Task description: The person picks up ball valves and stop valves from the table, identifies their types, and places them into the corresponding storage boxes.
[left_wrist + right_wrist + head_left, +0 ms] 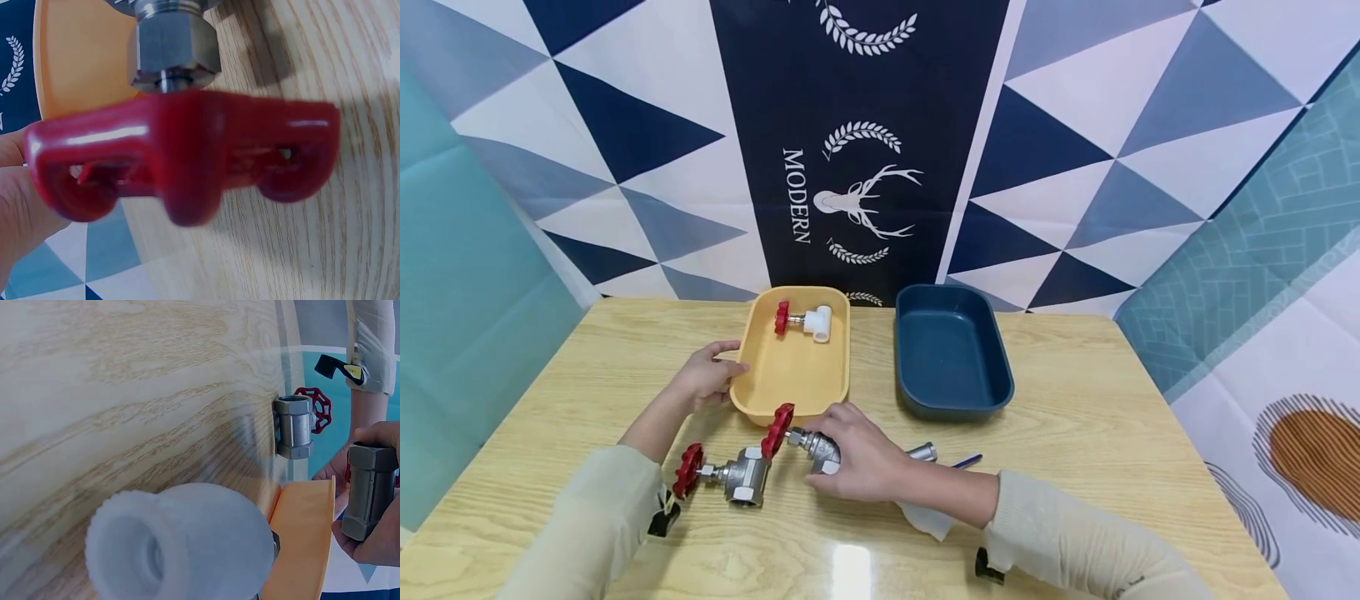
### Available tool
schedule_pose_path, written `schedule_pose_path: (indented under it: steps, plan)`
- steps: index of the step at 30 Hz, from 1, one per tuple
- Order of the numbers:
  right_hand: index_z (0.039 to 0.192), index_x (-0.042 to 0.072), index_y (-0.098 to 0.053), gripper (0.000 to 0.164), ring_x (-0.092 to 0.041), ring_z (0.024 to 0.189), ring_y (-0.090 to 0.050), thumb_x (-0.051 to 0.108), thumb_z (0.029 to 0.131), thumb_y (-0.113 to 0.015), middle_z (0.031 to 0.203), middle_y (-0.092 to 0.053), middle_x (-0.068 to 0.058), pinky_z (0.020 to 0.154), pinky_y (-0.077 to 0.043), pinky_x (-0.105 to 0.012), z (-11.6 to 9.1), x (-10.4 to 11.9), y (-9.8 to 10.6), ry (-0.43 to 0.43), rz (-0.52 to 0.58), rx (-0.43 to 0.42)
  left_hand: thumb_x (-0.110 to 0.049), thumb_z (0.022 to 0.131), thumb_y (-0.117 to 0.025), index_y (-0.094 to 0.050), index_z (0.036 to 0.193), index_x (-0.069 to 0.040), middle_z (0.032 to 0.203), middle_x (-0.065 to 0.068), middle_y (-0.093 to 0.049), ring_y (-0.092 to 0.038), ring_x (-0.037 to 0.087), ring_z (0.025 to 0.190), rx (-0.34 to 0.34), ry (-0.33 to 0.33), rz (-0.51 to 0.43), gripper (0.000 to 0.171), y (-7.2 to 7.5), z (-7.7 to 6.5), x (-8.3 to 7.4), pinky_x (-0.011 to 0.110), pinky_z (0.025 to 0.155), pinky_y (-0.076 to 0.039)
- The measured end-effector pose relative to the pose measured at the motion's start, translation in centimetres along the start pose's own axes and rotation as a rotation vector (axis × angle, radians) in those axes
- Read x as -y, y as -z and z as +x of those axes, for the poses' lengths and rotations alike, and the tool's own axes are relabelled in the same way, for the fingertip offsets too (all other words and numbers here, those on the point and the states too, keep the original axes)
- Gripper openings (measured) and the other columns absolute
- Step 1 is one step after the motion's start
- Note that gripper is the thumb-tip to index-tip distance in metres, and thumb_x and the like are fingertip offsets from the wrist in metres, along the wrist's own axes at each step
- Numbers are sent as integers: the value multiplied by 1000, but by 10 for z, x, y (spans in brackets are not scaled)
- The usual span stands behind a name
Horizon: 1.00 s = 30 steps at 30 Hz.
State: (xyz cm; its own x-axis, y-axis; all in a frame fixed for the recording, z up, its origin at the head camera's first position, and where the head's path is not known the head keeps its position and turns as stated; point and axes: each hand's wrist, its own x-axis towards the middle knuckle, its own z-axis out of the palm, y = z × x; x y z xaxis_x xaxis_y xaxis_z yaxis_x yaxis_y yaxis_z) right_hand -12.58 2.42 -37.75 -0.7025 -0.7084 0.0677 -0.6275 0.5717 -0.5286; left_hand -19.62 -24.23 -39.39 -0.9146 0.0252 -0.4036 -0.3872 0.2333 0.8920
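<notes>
My right hand grips a metal gate valve by its body, its red handwheel pointing left, just in front of the yellow bin. The valve is held off the table. My left hand holds the left rim of that bin, with the thumb over the edge; its other fingers are partly hidden. Inside the bin, near the back, lies a white plastic valve with a red handwheel. Another metal gate valve lies on the table between my forearms; its red handwheel fills the left wrist view.
A dark blue bin stands right of the yellow one. Partly hidden under my right forearm are a white plastic fitting, a metal tubular piece and a thin blue item. A patterned cloth wall rises behind the wooden table.
</notes>
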Motion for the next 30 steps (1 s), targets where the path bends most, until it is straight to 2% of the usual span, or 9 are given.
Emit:
schedule_pose_path:
  steps: [6,11,19,30]
  plan:
    - [127,11,-56,58,-10,104,-46,32,76,-75,110,-55,0,85,-44,-23,3,-1,-1,12,11,5,-9,94,-49,-19,148,-4,105,15,-47,-53,13,70,-2,-2,-3,61,-1,-1,-1,26,57,-43]
    - [128,12,-56,59,-10,101,-46,31,76,-75,109,-55,1,81,-43,-21,5,-1,1,4,16,11,-9,95,-49,-19,148,-4,109,16,-47,-55,14,74,-4,6,-4,61,-1,-1,-1,25,59,-46]
    - [125,12,-57,54,-11,106,-47,31,77,-74,110,-55,1,89,-44,-24,12,1,4,0,-2,3,-9,94,-49,-19,148,-4,104,14,-50,-56,13,72,1,7,-12,62,0,-1,0,24,58,-45]
    - [124,11,-58,54,-10,100,-46,30,76,-75,108,-56,0,78,-42,-19,18,0,3,-4,35,-11,-8,94,-50,-17,148,-3,103,15,-54,-59,14,73,10,-4,-5,63,1,0,1,27,63,-52]
